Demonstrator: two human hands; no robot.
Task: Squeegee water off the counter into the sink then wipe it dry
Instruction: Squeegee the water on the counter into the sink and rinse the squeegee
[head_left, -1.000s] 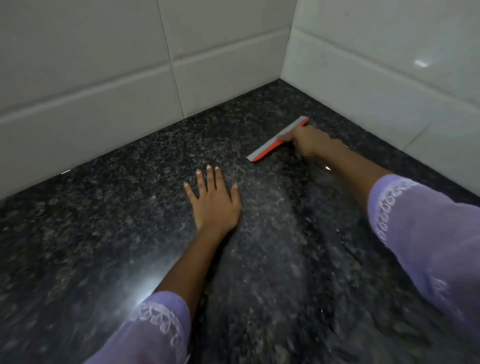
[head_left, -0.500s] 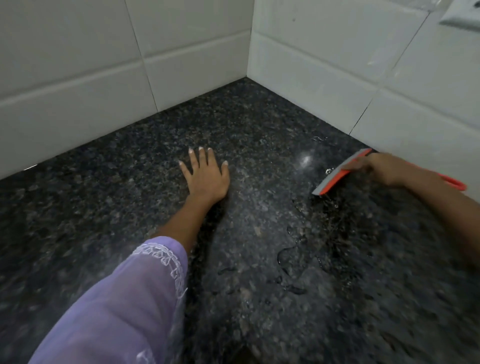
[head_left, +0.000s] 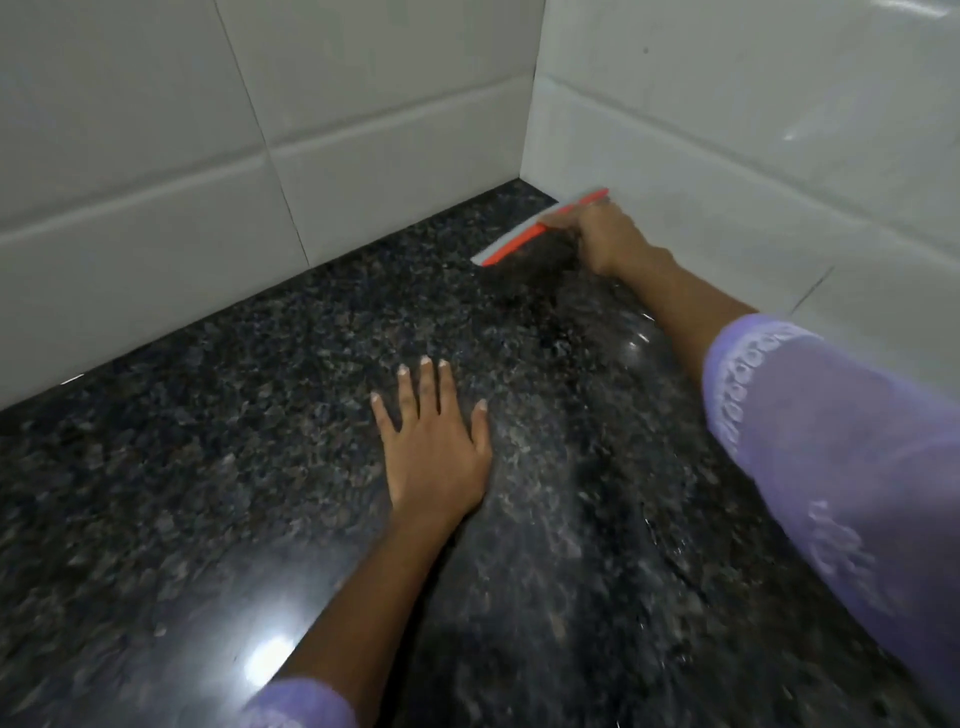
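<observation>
An orange squeegee (head_left: 524, 240) with a grey blade lies edge-down on the dark speckled granite counter (head_left: 218, 467), close to the far corner where the two tiled walls meet. My right hand (head_left: 605, 236) grips it from behind, arm stretched out in a lilac sleeve. My left hand (head_left: 434, 441) rests flat on the counter, fingers spread, holding nothing. A wet streaked band runs along the counter from the squeegee back toward me. No sink shows in this view.
White tiled walls (head_left: 156, 156) close off the counter at the back and on the right, meeting in a corner (head_left: 527, 171). A bright light reflection (head_left: 265, 660) sits on the counter near my left forearm.
My right hand has carried the squeegee from the right wall side back up into the far corner. The left hand stays flat on the counter. The view has shifted.
</observation>
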